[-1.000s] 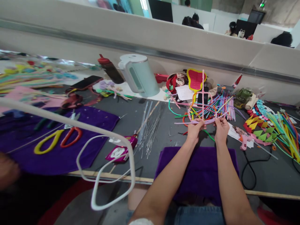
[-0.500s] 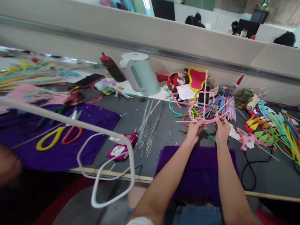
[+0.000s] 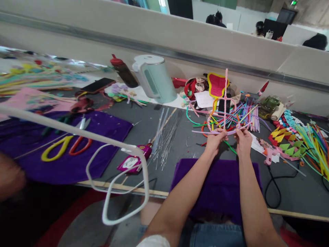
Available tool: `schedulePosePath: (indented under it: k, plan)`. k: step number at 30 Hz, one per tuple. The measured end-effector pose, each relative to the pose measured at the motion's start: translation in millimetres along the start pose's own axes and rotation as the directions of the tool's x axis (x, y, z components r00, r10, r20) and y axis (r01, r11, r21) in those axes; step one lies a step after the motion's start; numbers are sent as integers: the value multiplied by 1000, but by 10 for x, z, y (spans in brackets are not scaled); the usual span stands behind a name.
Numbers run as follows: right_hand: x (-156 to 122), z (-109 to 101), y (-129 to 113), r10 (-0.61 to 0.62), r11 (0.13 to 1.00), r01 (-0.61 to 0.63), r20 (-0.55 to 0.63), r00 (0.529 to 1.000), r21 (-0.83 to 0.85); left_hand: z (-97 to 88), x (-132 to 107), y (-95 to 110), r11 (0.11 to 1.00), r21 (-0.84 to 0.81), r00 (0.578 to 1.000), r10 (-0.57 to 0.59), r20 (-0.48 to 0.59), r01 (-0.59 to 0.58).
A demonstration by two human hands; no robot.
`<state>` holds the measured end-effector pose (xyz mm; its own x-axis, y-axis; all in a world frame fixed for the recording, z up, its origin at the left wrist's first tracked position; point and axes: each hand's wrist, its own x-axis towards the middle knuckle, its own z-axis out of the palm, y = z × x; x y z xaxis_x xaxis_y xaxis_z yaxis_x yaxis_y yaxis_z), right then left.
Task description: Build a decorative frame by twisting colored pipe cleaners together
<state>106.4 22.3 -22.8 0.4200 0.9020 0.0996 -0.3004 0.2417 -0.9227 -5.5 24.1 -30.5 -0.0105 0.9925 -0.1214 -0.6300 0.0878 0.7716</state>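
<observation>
Your left hand (image 3: 216, 141) and right hand (image 3: 244, 141) are closed in fingertip pinches on the lilac stem (image 3: 200, 132) at the base of the pink frame (image 3: 225, 98), beyond the folded purple cloth (image 3: 220, 181); your fingers cover the joint, so whether either also grips the frame cannot be determined. Farther beyond the cloth, coloured stems (image 3: 253, 115) obscure the frame's lower outline. Far left of the cloth, another person's limb (image 3: 10, 175) is blurred and cut off.

A person (image 3: 189, 181) wears blue denim (image 3: 218, 235) and a white sleeve (image 3: 154, 241) (edge only), left hand (image 3: 215, 141) and right hand (image 3: 243, 140) bare.
</observation>
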Motion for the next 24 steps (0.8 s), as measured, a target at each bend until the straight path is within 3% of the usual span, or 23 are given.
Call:
schedulePosePath:
  k: [3,10,15,20,24]
  plan:
    - [0,-11,-7,14,1000,-14,6,1000,-14,-3,-3,12,1000,6,1000,4,13,-4]
    - [28,-29,-9,-87,996,89,-98,991,10,2,-17,57,1000,25,999,11,50,-13]
    - [63,-74,-11,-108,994,110,-174,979,-2,-67,34,57,982,80,984,172,-40,-169]
    - [74,-94,3,-109,994,112,-190,976,5,-88,51,89,932,78,922,361,-136,-353]
    - [73,-98,18,-90,996,93,-162,983,13,-76,35,128,937,91,933,346,-102,-337]
